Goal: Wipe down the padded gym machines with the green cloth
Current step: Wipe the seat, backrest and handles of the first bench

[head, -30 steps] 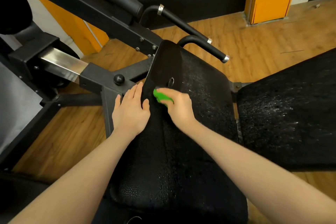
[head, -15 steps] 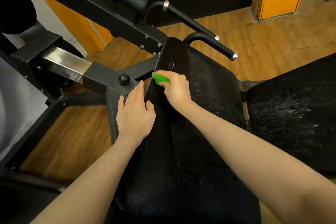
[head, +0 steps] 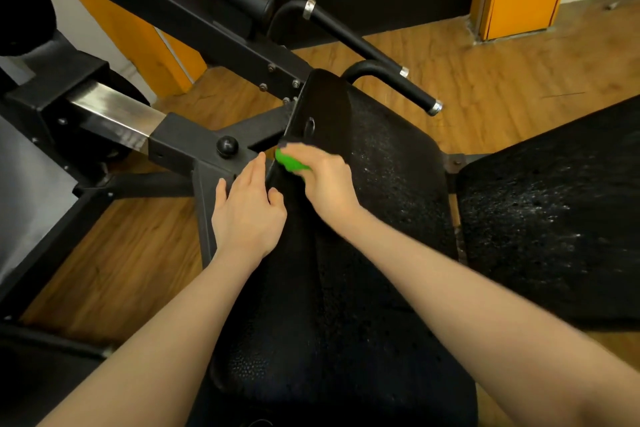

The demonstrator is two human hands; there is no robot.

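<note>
Green cloth (head: 290,163): bunched small inside the right hand, only a bright fold showing past the fingers, pressed on the near-left edge of the black pad.
Right hand (head: 323,180): fingers curled round the cloth, knuckles up, working at the pad's left rim just beyond the left hand.
Left hand (head: 247,215): fingers straight and relaxed, holding nothing; it lies flat along the pad's left side, fingertips reaching toward the cloth, thumb on the padded top.
Black pad (head: 363,218): long padded surface running from under both forearms away past the hands; its grain right of the right hand looks speckled and shiny, perhaps damp.
Second pad (head: 554,211): well to the right of the right hand, also speckled.
Steel frame (head: 194,142): just left of the left hand, with a round black knob (head: 227,146) close to the fingertips.
Handle bars (head: 398,83): beyond the hands, past the pad's far end.
Step in hand: judged to be wiping the pad's left edge and seam.
Doing it well: a wider fold of cloth would likely cover more; the bracing hand should stay clear of the stroke; firm passes along the rim, then overlapping strokes across the top, should avoid missed strips.
</note>
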